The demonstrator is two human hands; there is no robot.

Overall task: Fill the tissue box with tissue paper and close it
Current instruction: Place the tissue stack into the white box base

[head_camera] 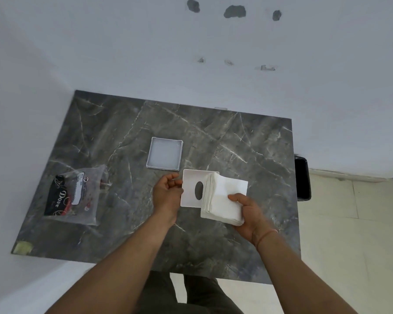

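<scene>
1. Left hand (168, 192) grips the edge of the white tissue box (192, 189), tipped on its side on the table (213, 137).
2. Right hand (247, 214) pinches the tissue stack (222, 200), partly inside the box.
3. Left to do: push the stack in, fit the lid (165, 153), lying apart behind the box.

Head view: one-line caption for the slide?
Left hand steadies white tissue box while right hand feeds in tissue stack; lid waits behind.

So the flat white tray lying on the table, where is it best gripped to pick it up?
Probably by its near right rim, from above with the fingers pinching the raised edge. The tray lies flat, open side up, on the table, clear of other things; its low walls offer the only hold.
</scene>
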